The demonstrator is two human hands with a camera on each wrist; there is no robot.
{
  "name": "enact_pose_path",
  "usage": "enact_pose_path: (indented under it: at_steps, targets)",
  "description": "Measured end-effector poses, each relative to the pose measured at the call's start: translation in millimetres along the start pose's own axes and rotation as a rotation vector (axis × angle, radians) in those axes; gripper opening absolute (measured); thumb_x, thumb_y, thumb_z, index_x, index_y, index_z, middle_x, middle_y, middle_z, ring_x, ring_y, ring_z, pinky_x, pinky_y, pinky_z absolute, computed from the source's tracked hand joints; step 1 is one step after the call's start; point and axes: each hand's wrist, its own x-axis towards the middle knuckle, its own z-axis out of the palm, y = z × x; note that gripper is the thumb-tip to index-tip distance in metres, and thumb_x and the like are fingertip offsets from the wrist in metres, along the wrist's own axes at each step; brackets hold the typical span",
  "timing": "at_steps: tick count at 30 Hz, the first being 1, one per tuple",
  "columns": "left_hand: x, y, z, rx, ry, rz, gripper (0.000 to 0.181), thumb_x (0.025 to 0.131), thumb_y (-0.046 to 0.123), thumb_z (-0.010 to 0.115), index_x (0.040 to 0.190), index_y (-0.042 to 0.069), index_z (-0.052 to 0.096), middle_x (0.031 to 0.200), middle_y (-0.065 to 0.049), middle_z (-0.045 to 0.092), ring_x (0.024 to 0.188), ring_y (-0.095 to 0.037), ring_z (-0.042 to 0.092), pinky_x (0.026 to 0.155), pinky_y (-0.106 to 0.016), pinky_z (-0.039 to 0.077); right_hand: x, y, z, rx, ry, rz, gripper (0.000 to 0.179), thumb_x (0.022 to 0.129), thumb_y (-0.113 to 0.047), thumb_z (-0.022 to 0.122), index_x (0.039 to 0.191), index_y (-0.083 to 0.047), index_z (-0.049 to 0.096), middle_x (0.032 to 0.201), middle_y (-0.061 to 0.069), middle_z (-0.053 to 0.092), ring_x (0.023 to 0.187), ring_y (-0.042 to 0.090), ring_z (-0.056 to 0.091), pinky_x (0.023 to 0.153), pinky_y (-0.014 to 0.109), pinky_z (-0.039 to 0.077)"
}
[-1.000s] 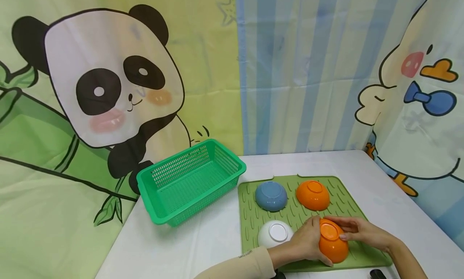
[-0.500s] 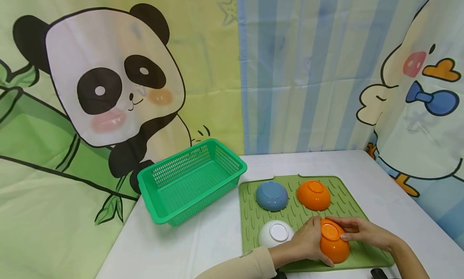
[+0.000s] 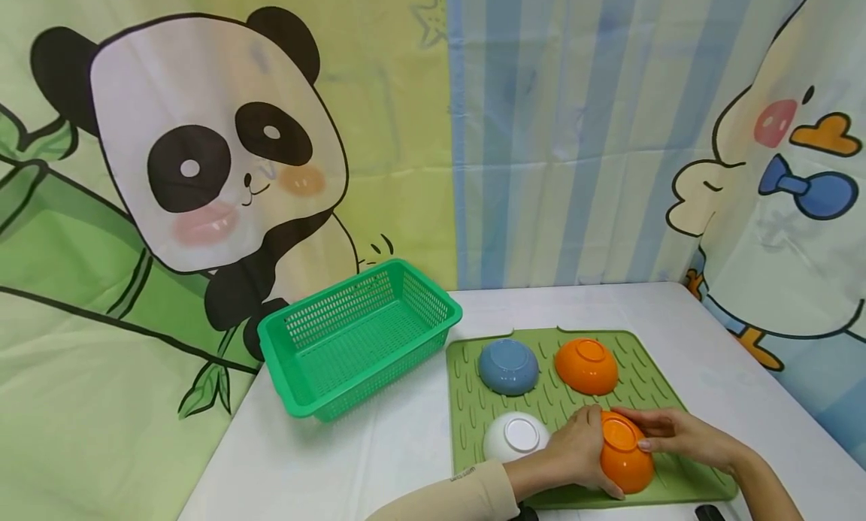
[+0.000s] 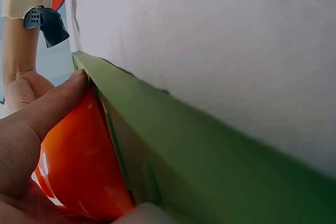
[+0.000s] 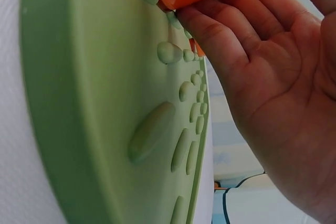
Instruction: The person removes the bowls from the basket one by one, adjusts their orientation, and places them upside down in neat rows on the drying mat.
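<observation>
An orange bowl (image 3: 629, 464) lies upside down at the front right of the green drying mat (image 3: 467, 419), between both hands. From its left side my left hand (image 3: 575, 449) grips it, thumb low near the front rim. On the other side my right hand (image 3: 693, 437) holds it, thumb on the upper wall by the foot ring. The left wrist view has the bowl's orange wall (image 4: 84, 161) down against the mat, a thumb along its rim. In the right wrist view, fingertips (image 5: 191, 17) reach under the bowl's edge.
Other upturned bowls stand on the mat: a white one (image 3: 501, 437) beside my left forearm, a blue one (image 3: 507, 367) and a second orange one (image 3: 585, 367) behind. A green basket (image 3: 358, 340) sits at the back left of the white table (image 3: 325, 461). Printed curtains (image 3: 541, 130) close off the back.
</observation>
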Motion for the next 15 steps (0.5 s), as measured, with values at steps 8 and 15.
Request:
enact_pose_path:
  at_steps: [8,15]
  targets:
    - [2.4,-1.9,-4.2,0.027,-0.022,-0.017,0.118,0.052,0.062,0.08,0.143,0.012,0.025,0.137,-0.002,0.035,0.127,-0.012,0.034,0.088,-0.017,0.042,2.9,-5,-2,0.006,-0.004,-0.002,0.05,0.097,0.0,0.042,0.14,0.011,0.022,0.139,-0.002,0.043,0.116,0.002,0.048,0.089,0.026,0.046]
    - [3.3,2.5,-48.3,-0.095,-0.032,-0.065,0.102,0.07,0.067,0.062,0.146,0.01,0.024,0.141,-0.001,0.034,0.123,-0.009,0.039,0.084,-0.02,0.046,-0.2,-31,-9,-0.215,0.071,0.109,0.052,0.098,-0.011,0.045,0.138,0.015,0.024,0.139,0.038,0.023,0.119,0.016,0.048,0.087,0.039,0.048]
